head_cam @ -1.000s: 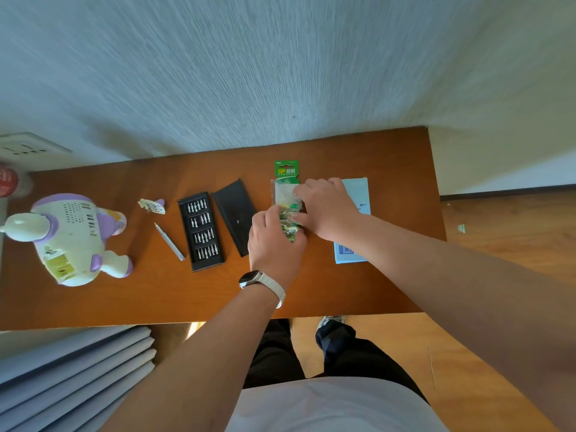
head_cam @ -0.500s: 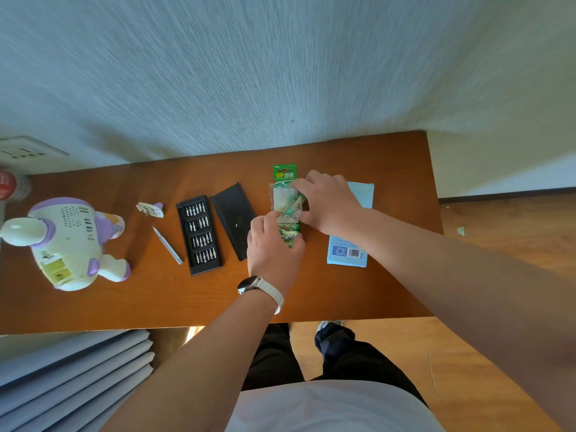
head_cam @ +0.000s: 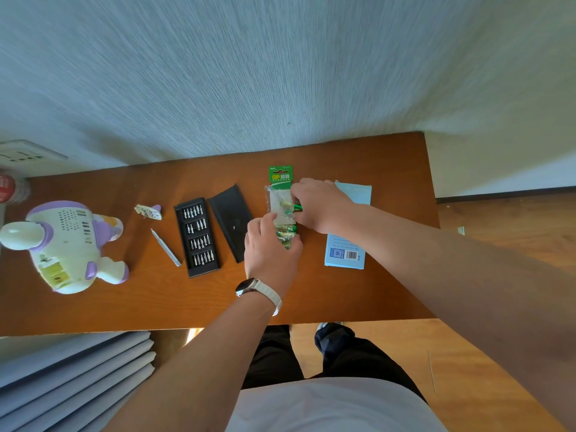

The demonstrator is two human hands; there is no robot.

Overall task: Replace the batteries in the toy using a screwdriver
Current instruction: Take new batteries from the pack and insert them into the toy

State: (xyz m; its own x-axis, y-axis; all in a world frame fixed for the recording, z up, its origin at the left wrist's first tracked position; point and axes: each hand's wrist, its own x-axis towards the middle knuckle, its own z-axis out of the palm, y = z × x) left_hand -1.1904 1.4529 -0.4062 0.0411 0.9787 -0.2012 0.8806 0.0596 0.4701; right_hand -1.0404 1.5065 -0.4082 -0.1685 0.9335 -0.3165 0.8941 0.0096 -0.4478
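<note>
A green battery pack lies on the wooden table, right of centre. My left hand presses down on its lower end. My right hand grips a green battery at the pack's torn plastic. The white and purple toy lies at the far left with its battery bay showing. The small battery cover rests beside it. A silver screwdriver lies between the cover and the bit case.
An open black bit case and its black lid sit left of my hands. A light blue box lies under my right forearm. A red can stands at the far left edge. Grey panels lean below the table.
My right hand has moved up along the pack and drawn a green battery partly out of the plastic. My left hand has stayed on the pack's lower end.
</note>
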